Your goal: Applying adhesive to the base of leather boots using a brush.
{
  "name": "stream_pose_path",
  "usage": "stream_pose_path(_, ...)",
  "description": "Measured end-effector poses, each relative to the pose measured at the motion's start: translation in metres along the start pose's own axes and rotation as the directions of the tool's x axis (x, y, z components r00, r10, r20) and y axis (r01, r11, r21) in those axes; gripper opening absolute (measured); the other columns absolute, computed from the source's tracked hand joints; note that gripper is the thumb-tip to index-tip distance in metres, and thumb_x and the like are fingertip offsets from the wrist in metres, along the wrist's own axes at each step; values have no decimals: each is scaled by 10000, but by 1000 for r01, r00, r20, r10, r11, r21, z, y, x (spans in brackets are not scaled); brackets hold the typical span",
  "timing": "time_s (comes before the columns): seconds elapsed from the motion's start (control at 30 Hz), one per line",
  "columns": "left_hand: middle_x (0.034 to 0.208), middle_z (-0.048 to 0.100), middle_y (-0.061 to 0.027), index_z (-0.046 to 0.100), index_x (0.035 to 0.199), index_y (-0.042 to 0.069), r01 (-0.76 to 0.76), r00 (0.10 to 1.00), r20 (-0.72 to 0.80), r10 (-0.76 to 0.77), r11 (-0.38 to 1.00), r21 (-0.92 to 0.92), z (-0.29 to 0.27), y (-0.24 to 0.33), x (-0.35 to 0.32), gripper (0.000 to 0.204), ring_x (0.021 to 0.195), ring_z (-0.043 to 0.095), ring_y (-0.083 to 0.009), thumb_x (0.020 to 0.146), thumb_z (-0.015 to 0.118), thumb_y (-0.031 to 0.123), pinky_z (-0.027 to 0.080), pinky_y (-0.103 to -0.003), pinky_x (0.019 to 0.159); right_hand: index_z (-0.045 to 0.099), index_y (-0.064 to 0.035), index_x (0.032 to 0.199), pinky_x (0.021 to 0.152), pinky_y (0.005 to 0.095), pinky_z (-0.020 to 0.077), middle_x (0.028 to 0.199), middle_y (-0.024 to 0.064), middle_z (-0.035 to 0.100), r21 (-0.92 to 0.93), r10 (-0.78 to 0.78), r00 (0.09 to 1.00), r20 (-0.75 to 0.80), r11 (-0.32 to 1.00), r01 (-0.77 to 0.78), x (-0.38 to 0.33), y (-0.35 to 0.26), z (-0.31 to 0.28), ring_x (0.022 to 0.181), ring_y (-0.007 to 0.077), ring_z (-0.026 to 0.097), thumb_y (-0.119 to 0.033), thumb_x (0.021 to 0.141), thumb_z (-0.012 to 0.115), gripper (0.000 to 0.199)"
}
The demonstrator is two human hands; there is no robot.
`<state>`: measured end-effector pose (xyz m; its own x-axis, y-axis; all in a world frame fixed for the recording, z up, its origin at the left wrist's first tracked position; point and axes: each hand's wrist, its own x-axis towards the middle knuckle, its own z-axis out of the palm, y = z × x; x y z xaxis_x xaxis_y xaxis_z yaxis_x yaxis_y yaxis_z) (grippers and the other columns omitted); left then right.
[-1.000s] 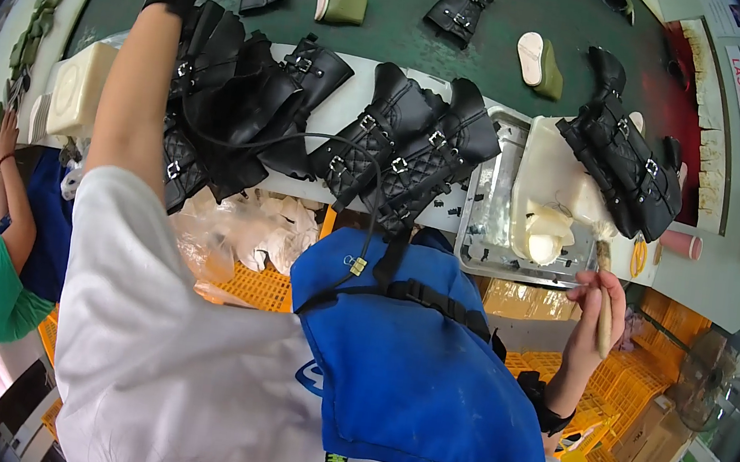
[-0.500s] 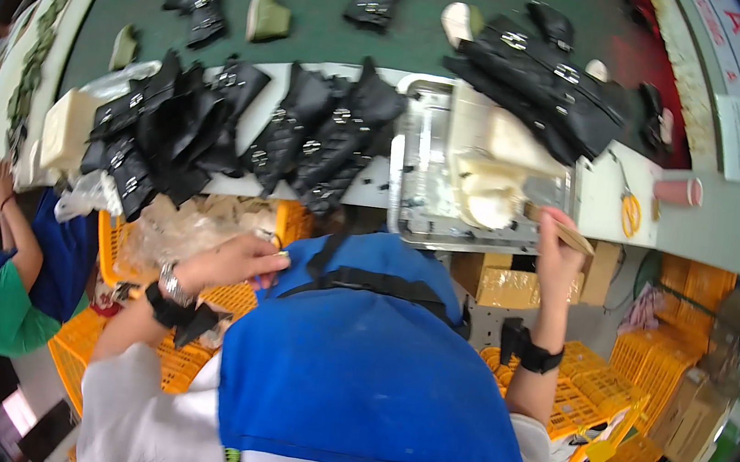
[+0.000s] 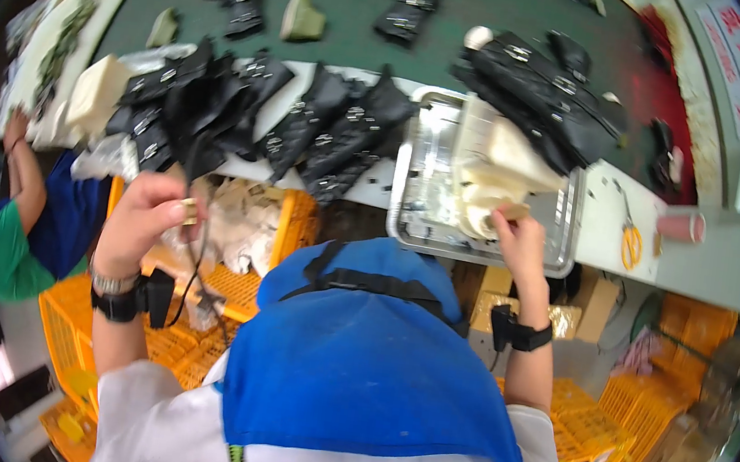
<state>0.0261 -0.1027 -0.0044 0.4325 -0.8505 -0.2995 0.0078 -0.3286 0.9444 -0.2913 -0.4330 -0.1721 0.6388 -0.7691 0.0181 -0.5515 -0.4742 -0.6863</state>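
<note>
My left hand (image 3: 148,220) is raised over the yellow crates at the left, fingers closed on a small yellowish piece (image 3: 190,210) whose kind I cannot make out. Over the metal tray (image 3: 410,208), my right hand (image 3: 523,247) pinches a thin tan piece (image 3: 510,213) at the edge of a pile of cream-coloured pieces (image 3: 477,198). A larger cream block (image 3: 522,156) sits behind that pile. Black buckled boot uppers (image 3: 345,136) lie left of the tray, and a stack of long black uppers (image 3: 534,99) rests across its far right corner.
Orange-handled scissors (image 3: 631,245) and a pink cup (image 3: 683,227) stand right of the tray. Black boots and green wedge shoes (image 3: 303,18) are on the green surface beyond. Yellow crates (image 3: 296,231) and cardboard boxes (image 3: 596,305) are below the bench. A co-worker (image 3: 31,208) is at far left.
My left hand has moved left and up, away from the apron, with the small piece in it. My right hand has shifted left, bringing the tan piece to the cream pile.
</note>
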Motion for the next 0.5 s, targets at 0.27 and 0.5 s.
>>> stream_pose_path(0.27, 815, 647, -121, 618, 888, -87, 198, 899, 392, -196, 980, 38, 3, 34, 23, 295, 615, 606, -136, 828, 613, 202, 491, -238, 579, 617, 35, 1005, 575, 255, 467, 683, 116, 629, -85, 38, 999, 36, 996, -35, -5, -22, -38, 592, 132, 584, -112, 801, 628, 251)
stream_pose_path(0.5, 855, 653, -183, 603, 972, -113, 10, 882, 467, 59, 989, -144, -3, 51, 8, 284, 749, 649, -234, 798, 618, 111, 510, -309, 700, 633, 23, 965, 600, 255, 471, 737, 92, 639, 208, -312, 931, 189, 939, 273, -9, -149, -59, 633, 135, 592, -38, 780, 616, 195)
